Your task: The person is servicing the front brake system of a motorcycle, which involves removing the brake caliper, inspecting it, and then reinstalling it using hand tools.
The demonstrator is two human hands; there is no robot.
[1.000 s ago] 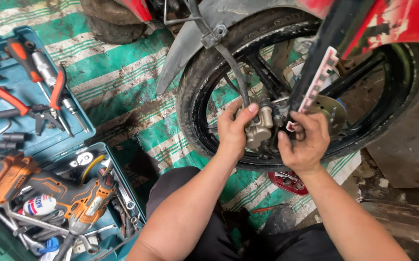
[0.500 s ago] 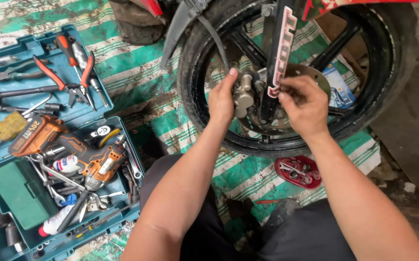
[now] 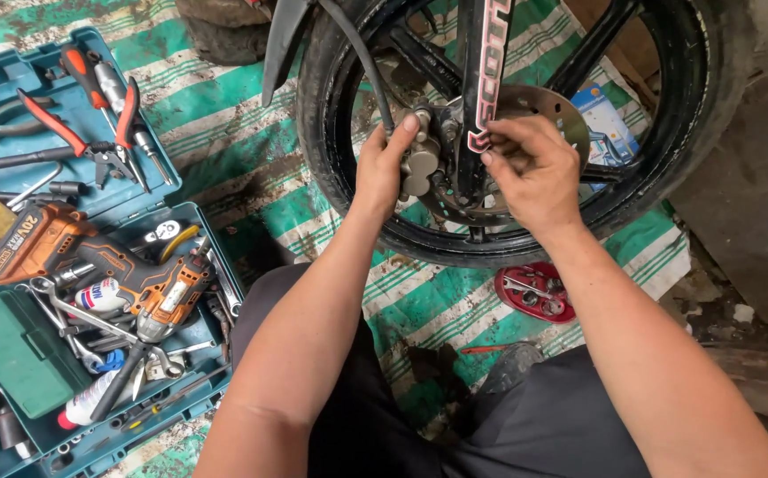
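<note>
- The black wheel [image 3: 667,177] is standing upright on the striped mat [image 3: 251,168], its fork leg [image 3: 477,80] running top to bottom.
- The grey brake caliper [image 3: 421,159] is sitting at the hub beside the drilled disc [image 3: 552,111], its long axis upright.
- The left hand [image 3: 382,168] is gripping the caliper, thumb pressing on top.
- The right hand [image 3: 530,173] is curling, fingertips pinching at the fork leg.

Small blue-and-white cardboard box [image 3: 609,133]: on striped mat, behind wheel spokes. Round black-and-white sticker [image 3: 168,231]: toolbox, beside drill. White label with red and blue, on can [image 3: 100,295]: toolbox, under drill.
</note>
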